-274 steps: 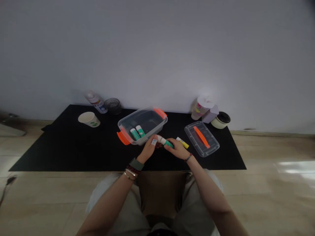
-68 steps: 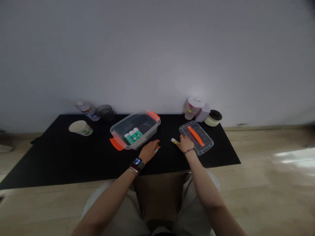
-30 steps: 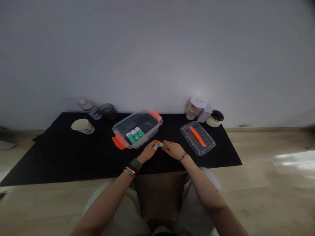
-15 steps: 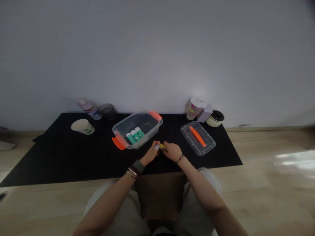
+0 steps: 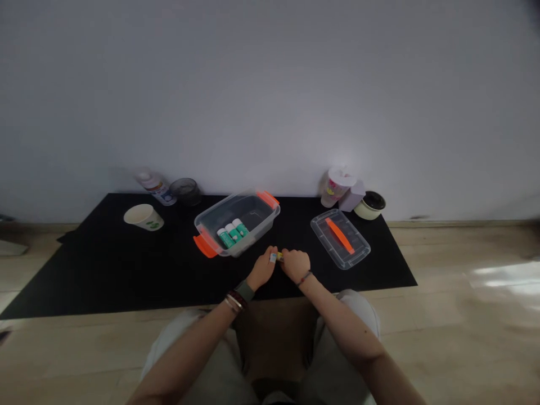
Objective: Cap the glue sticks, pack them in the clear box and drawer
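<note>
Just in front of the plastic box, my left hand and my right hand meet with their fingers closed. Between them they grip a small yellow-and-white object, mostly covered by the fingers, so its kind cannot be made out. The clear plastic box has orange end latches and no lid on it. Inside it, three green tubes with white caps lie side by side. Its clear lid, with an orange handle, rests flat on the table to the right of my right hand.
On the black tabletop, a paper cup, a spray can and a dark glass bowl stand at the left. Back right are a patterned plastic cup, a pale box and a cream pot. A wall rises behind.
Both hands have shifted slightly, and my right hand has turned so its fingers wrap more over the yellow-and-white object. The box, the lid and the other items stay in place.
</note>
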### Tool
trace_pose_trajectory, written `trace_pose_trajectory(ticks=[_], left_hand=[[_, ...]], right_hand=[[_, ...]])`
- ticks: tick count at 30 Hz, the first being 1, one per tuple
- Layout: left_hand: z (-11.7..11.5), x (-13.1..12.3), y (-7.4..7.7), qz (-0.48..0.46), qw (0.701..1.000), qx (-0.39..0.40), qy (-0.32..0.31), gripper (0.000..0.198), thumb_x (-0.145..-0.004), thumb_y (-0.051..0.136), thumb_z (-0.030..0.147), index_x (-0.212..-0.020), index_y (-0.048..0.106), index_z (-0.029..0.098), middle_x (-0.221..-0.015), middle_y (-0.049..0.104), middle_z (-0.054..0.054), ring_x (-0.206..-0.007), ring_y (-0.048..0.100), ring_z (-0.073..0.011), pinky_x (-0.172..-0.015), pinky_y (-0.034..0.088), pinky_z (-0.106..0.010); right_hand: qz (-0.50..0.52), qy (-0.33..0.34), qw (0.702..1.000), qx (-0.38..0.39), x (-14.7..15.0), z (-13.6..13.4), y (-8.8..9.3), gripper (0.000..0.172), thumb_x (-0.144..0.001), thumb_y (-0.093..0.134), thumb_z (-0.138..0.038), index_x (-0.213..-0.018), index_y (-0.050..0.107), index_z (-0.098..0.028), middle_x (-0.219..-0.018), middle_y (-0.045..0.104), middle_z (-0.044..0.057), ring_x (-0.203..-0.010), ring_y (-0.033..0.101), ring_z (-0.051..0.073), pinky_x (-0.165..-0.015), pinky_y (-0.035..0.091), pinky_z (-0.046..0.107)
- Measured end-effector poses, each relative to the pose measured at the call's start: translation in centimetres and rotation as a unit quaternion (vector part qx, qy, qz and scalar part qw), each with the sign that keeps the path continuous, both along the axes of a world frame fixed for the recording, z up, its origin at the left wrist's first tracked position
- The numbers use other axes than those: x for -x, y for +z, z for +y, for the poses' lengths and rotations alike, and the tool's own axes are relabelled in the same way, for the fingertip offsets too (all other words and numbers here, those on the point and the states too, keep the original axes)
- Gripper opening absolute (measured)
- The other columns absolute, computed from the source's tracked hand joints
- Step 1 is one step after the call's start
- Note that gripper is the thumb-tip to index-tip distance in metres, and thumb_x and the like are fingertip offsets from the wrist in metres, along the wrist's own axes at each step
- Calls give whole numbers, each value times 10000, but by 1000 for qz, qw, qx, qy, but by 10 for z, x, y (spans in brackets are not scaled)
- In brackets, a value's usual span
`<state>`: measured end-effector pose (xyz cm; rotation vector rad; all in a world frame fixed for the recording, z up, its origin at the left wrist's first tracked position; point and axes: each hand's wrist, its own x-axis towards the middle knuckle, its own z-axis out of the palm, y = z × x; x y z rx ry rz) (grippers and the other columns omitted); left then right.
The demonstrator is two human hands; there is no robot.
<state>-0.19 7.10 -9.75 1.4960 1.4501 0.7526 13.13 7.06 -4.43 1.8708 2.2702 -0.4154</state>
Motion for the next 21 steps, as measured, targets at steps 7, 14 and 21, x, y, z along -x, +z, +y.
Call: trace_pose_trajectory(ticks=[7,14,21], left_hand=[[0,-1,5,-36,999,-33,-4,323,-977,344,481,-764,430,255,-647,457,21,-603,484,-185,-615,329,-300],[1,-3,4,-38,999,-38,5,325,-990,323,464,-766,422,251,-646,452,23,-594,470,-175,-597,331,-299],[6,-5,15,-11,998,-50,23,306,-989,346,428,-776,461,242,-672,489,16,-641,506,-178,-650,371,-306]], right_hand=[[17,-26,999,-24,6,-3,1,228,-979,459,-239,-1048,656,-148,-951,743,174,-893,742,267,-737,532,330],[19,-38,999,-25,10,-1,-2,235,-988,418,-196,-1044,640,-144,-932,747,168,-877,745,262,-723,534,336],[22,-29,999,-20,6,5,6,211,-966,490,-287,-1068,635,-172,-962,742,158,-909,733,279,-738,521,335]])
